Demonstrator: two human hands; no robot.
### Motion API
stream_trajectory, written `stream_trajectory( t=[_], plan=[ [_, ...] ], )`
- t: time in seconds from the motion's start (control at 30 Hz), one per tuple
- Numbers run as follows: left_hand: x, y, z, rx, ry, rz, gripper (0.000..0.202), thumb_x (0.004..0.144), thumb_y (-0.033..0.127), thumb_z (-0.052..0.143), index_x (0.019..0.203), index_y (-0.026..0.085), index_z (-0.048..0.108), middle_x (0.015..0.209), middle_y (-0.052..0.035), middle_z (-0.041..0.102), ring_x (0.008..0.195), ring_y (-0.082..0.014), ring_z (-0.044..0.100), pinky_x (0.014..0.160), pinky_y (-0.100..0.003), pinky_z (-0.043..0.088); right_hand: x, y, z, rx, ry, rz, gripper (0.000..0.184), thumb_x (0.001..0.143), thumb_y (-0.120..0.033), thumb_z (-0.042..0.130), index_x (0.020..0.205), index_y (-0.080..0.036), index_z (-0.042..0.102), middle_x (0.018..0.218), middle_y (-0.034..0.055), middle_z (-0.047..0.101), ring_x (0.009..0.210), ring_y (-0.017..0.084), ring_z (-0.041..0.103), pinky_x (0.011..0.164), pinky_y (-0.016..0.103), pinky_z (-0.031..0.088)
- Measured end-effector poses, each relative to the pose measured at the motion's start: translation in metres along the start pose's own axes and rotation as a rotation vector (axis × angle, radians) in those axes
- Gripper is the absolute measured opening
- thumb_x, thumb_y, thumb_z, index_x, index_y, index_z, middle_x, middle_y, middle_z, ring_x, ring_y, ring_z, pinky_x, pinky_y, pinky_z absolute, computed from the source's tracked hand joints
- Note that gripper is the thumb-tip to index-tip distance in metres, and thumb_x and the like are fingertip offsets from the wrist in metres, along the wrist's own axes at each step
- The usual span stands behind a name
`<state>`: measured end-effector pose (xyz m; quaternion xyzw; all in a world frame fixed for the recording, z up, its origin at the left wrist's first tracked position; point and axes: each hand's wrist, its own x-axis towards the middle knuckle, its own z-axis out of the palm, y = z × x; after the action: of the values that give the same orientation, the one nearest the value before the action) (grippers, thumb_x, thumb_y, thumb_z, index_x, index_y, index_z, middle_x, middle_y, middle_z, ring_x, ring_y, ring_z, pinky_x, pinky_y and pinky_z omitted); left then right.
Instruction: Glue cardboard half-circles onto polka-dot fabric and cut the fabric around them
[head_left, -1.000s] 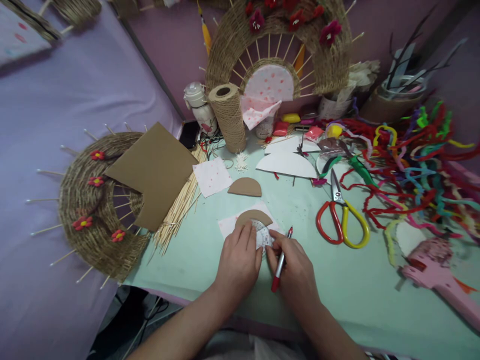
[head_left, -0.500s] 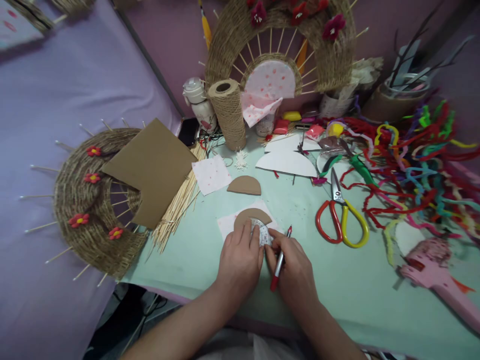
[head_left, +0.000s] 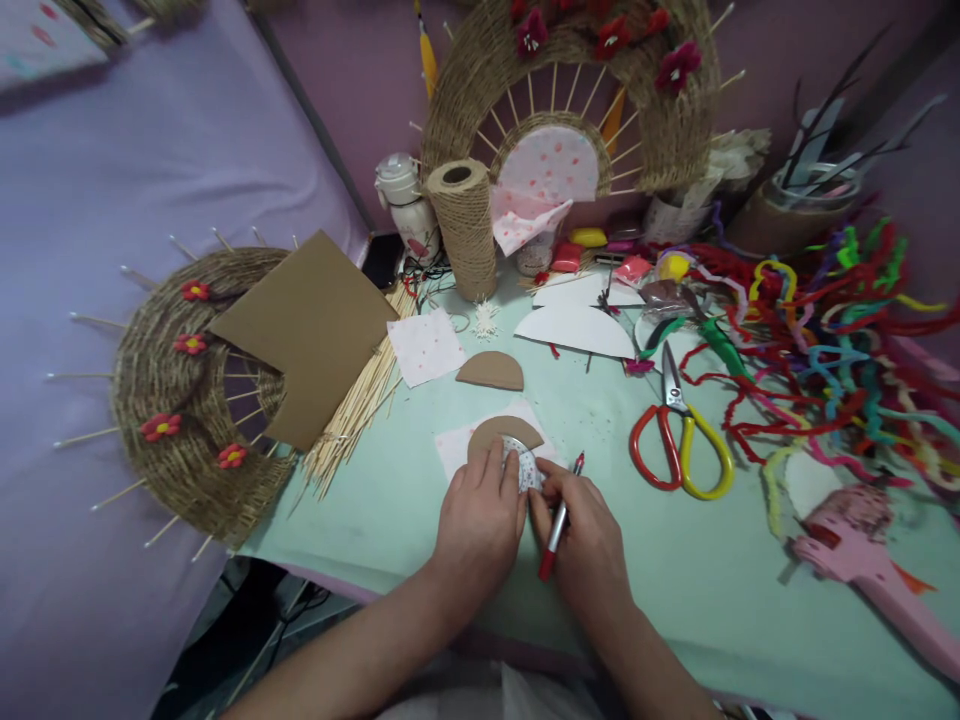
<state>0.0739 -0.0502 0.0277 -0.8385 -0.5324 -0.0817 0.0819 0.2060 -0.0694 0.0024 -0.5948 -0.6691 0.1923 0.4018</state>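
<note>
My left hand (head_left: 480, 515) lies flat on a clear protractor (head_left: 523, 467) and a brown cardboard half-disc (head_left: 504, 433), pressing them onto a white dotted fabric piece (head_left: 454, 452) on the mint-green table (head_left: 390, 510). My right hand (head_left: 581, 540) is closed around a red pen (head_left: 559, 520), its fingertips touching the protractor's right side. The pen's red tip end points away from me.
A second brown half-disc (head_left: 491, 371) and white fabric square (head_left: 425, 346) lie beyond. Red-and-yellow scissors (head_left: 682, 440) lie to the right, by a pile of pipe cleaners (head_left: 832, 330) and a pink glue gun (head_left: 862, 545). Jute roll (head_left: 465, 228), skewers (head_left: 356, 410), cardboard (head_left: 307, 330), woven arch (head_left: 187, 400) at left.
Both hands stay on the protractor and half-disc; my right hand with the pen has shifted slightly left, closer to my left hand. The view has drifted a little.
</note>
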Motion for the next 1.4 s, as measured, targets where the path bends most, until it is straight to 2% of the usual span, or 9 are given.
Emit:
stream_trajectory(
  t=[0.23, 0.5, 0.8, 1.07, 1.2, 1.4],
  plan=[
    [-0.001, 0.003, 0.0, 0.023, -0.008, -0.021, 0.036, 0.089, 0.018, 0.054, 0.122, 0.007, 0.062, 0.126, -0.0163, 0.065, 0.106, -0.0277, 0.063, 0.08, -0.036, 0.05, -0.001, 0.0, 0.001, 0.028, 0.008, -0.015, 0.021, 0.093, -0.019, 0.052, 0.113, -0.019, 0.057, 0.085, 0.0044, 0.065, 0.081, 0.02, 0.062, 0.072, 0.031, 0.053],
    [-0.002, 0.006, 0.003, 0.024, -0.011, -0.068, 0.037, 0.089, 0.021, 0.057, 0.123, 0.009, 0.062, 0.129, -0.0143, 0.064, 0.11, -0.0263, 0.061, 0.084, -0.036, 0.047, 0.0, -0.002, -0.001, 0.03, -0.002, 0.03, 0.025, 0.092, -0.024, 0.055, 0.116, -0.019, 0.059, 0.078, 0.0012, 0.062, 0.075, 0.019, 0.062, 0.069, 0.031, 0.052],
    [-0.007, 0.01, 0.005, -0.015, 0.008, -0.115, 0.039, 0.091, 0.024, 0.054, 0.126, 0.009, 0.06, 0.132, -0.014, 0.062, 0.11, -0.0255, 0.061, 0.083, -0.036, 0.047, -0.003, 0.0, 0.0, 0.025, 0.0, 0.062, 0.024, 0.092, -0.026, 0.056, 0.114, -0.017, 0.061, 0.082, 0.0026, 0.063, 0.076, 0.019, 0.061, 0.071, 0.031, 0.051],
    [-0.007, 0.012, 0.004, -0.034, -0.004, -0.128, 0.037, 0.092, 0.023, 0.052, 0.126, 0.009, 0.059, 0.133, -0.015, 0.061, 0.111, -0.0261, 0.06, 0.083, -0.037, 0.047, -0.003, -0.001, 0.0, 0.045, -0.005, 0.086, 0.016, 0.093, -0.028, 0.056, 0.106, -0.02, 0.062, 0.089, 0.0048, 0.066, 0.08, 0.02, 0.063, 0.071, 0.031, 0.05],
    [-0.007, 0.011, 0.004, -0.035, -0.004, -0.123, 0.036, 0.092, 0.023, 0.051, 0.125, 0.009, 0.059, 0.133, -0.016, 0.06, 0.109, -0.0264, 0.061, 0.082, -0.036, 0.048, -0.004, 0.0, 0.0, 0.043, -0.009, 0.094, 0.019, 0.093, -0.028, 0.056, 0.109, -0.02, 0.062, 0.095, 0.0064, 0.067, 0.083, 0.02, 0.063, 0.072, 0.032, 0.05],
    [-0.008, 0.013, 0.006, -0.027, -0.029, -0.142, 0.039, 0.093, 0.024, 0.05, 0.128, 0.009, 0.057, 0.134, -0.0163, 0.059, 0.108, -0.0272, 0.061, 0.083, -0.038, 0.049, -0.003, -0.001, 0.0, 0.04, -0.012, 0.11, 0.021, 0.093, -0.029, 0.055, 0.111, -0.02, 0.062, 0.086, 0.0045, 0.065, 0.078, 0.02, 0.063, 0.069, 0.032, 0.051]
  ],
)
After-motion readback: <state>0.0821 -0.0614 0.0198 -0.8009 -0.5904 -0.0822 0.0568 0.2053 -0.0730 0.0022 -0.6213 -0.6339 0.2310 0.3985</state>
